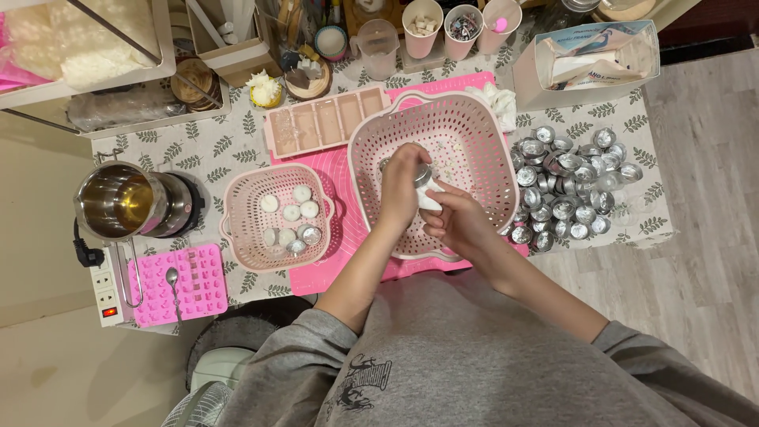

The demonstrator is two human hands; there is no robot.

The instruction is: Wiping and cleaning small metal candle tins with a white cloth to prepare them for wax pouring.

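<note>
shiny metal cups (565,182), matt pink plastic basket (482,134)

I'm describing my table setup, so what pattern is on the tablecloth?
The tablecloth is white with a green leafy sprig print, as the head view shows.

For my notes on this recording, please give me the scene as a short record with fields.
left hand: left hand grips a small metal cup over the large pink basket
right hand: right hand pinches the white piece below that cup
small pink basket: white discs and metal cups inside
right of table: pile of empty metal cups
left of table: steel pot
</note>
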